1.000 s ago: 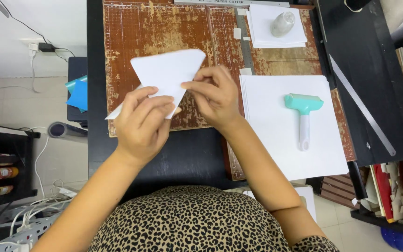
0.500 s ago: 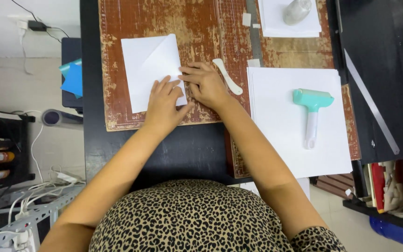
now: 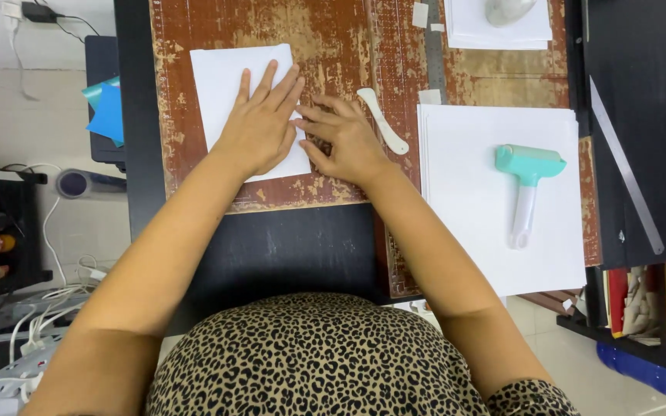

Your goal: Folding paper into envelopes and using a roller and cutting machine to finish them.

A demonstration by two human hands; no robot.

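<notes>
Head view: since a moment ago the white folded paper (image 3: 233, 100) has gone from a lifted, pointed shape held up in both hands to a flat rectangle lying on the worn brown cutting mat (image 3: 333, 46) at about 11 o'clock from the frame's middle. We judge from this that a fold has been laid down and is now being pressed.

Our left hand (image 3: 260, 127) lies flat on the sheet, palm down and fingers spread, closed around nothing. Our right hand (image 3: 344, 142) sits at the paper's right edge, fingers slightly curled with the tips on that edge; its grip encloses nothing either.

Counting what we see: one folded sheet under the hands; one white bone folder (image 3: 383, 121) just right of the right hand, untouched; one stack of white sheets (image 3: 472, 231) at 3 o'clock, with one teal-headed roller (image 3: 527, 189) resting on it; one smaller pile of white paper (image 3: 464, 27) at 1 o'clock, weighted by one grey rounded object cut off by the frame edge; one metal ruler (image 3: 626, 181) on the dark bench (image 3: 294, 246) at far right; one bit of blue paper (image 3: 108, 112) at 9 o'clock.
</notes>
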